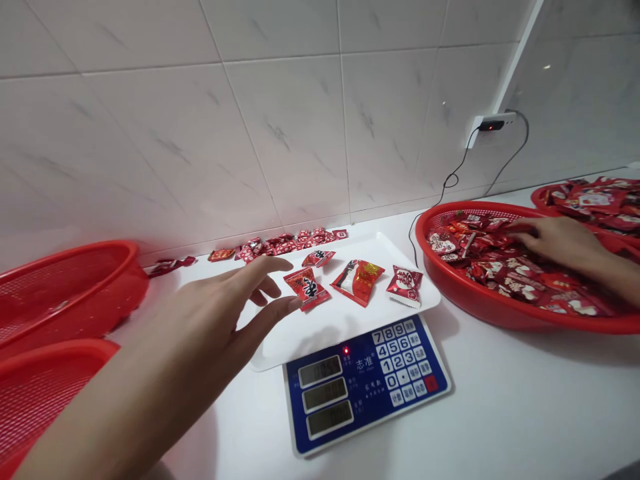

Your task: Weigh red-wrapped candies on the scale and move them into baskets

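Well, the open, empty left hand [210, 327] is hovering by a red foil candy [307, 289] on the white plastic scale tray [320, 343], risking a knock-off, while the right hand [557, 241] is resting, hold unclear, in a red mesh basket [495, 313] of candies.

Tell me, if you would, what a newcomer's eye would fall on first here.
A heap of red wrapped sweets in a red plastic basket catches the eye first, at the right, with the right hand resting on it. In the middle, four packets lie on the white tray of a blue-panelled digital scale, and the left hand reaches over the tray beside the nearest packet.
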{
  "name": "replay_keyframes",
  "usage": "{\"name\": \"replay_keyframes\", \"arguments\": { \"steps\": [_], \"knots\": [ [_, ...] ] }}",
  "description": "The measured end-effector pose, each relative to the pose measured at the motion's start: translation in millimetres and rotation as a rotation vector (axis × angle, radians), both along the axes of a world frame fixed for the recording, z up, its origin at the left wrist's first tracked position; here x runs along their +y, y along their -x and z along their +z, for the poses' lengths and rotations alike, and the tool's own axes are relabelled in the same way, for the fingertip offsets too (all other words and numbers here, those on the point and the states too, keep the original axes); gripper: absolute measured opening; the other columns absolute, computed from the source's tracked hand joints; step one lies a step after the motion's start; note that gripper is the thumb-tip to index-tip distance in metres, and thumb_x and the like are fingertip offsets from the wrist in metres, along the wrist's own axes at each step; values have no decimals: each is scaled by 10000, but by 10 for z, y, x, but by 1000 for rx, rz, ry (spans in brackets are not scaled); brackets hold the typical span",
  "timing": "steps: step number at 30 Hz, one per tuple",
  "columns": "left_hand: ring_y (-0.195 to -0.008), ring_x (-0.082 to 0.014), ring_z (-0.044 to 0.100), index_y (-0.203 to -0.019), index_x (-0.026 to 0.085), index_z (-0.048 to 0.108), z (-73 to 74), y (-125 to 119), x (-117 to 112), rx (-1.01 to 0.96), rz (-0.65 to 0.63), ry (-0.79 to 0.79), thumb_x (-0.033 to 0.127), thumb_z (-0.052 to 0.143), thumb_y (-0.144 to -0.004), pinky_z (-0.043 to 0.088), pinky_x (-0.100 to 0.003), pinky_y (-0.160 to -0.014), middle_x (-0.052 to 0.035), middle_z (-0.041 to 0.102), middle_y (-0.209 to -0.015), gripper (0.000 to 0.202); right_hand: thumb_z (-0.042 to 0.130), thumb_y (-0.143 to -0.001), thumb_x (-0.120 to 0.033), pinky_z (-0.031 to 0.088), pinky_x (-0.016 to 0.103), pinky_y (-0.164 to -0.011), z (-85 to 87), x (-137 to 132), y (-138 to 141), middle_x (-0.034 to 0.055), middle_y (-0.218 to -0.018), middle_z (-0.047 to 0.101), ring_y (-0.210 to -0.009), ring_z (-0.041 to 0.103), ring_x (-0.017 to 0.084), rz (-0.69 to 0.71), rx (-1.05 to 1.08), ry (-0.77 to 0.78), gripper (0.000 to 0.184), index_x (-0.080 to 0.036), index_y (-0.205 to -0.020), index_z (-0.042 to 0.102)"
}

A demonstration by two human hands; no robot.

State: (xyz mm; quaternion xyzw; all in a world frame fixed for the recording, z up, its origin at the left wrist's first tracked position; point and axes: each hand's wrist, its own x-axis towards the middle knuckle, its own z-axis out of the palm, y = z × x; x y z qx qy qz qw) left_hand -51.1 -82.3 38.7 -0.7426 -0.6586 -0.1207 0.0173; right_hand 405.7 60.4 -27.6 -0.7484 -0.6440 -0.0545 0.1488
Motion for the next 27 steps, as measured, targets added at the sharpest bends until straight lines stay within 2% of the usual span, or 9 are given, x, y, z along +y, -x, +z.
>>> {"name": "replay_keyframes", "arguments": {
  "steps": [2,4,9,11,14,16,23,25,27],
  "knots": [
    [-756,-285,700,-1225,332,632,-1,0,3,-16,6,0,678,354,-904,467,-365,-599,-15,784,-895,548,492,-963,-260,420,366,-746,156,-58,141,250,-1039,731,-897,659,299,-99,15,-49,410,-44,-1229,716],
    [-738,-280,705,-1233,340,630,-13,13,6,-34,-3,-15,695,353,-894,477,-366,-588,-8,789,-902,563,535,-968,-260,417,342,-740,311,-86,294,242,-1031,733,-897,659,275,-163,107,-178,411,-23,-1263,694],
    [-682,-261,711,-1178,392,646,-78,80,16,-49,-49,-84,750,356,-881,491,-354,-540,27,793,-919,548,686,-864,-176,425,300,-649,538,-158,707,89,-781,741,-704,637,194,-47,454,-330,199,-114,-1024,786],
    [-624,-238,691,-1149,388,646,-105,106,17,-51,-69,-137,745,363,-897,478,-337,-516,32,787,-893,520,683,-867,-198,455,292,-630,544,-238,905,74,-754,741,-653,641,169,97,709,-283,124,-119,-893,775],
    [-534,-211,643,-1117,363,650,-130,123,18,-46,-98,-191,722,378,-916,457,-327,-490,31,773,-823,494,723,-844,-296,496,293,-589,468,-357,1247,80,-720,737,-614,658,167,321,1003,-95,192,-134,-741,714],
    [-572,-221,666,-1159,349,650,-132,117,19,-56,-113,-185,711,383,-924,468,-331,-500,16,781,-849,507,769,-802,-330,515,290,-581,380,-393,1487,85,-723,738,-626,672,172,439,1122,14,222,-144,-711,687],
    [-581,-241,686,-1210,308,656,-91,80,-34,-92,-159,-188,715,380,-935,567,-386,-617,-34,793,-920,563,753,-842,-307,611,313,-689,148,-407,2181,66,-842,770,-710,724,172,711,1458,271,146,-175,-903,736],
    [-591,-246,694,-1197,306,657,-84,78,-59,-94,-168,-204,703,387,-941,577,-395,-636,-37,794,-941,544,730,-867,-315,625,342,-772,177,-440,2272,63,-907,779,-803,742,186,759,1499,267,156,-193,-964,739],
    [-624,-260,708,-1207,306,647,-75,74,-77,-87,-171,-214,697,388,-945,578,-402,-635,-36,794,-954,538,711,-886,-311,614,368,-868,263,-464,2263,49,-967,782,-887,744,188,793,1492,159,145,-210,-986,736]
  ]
}}
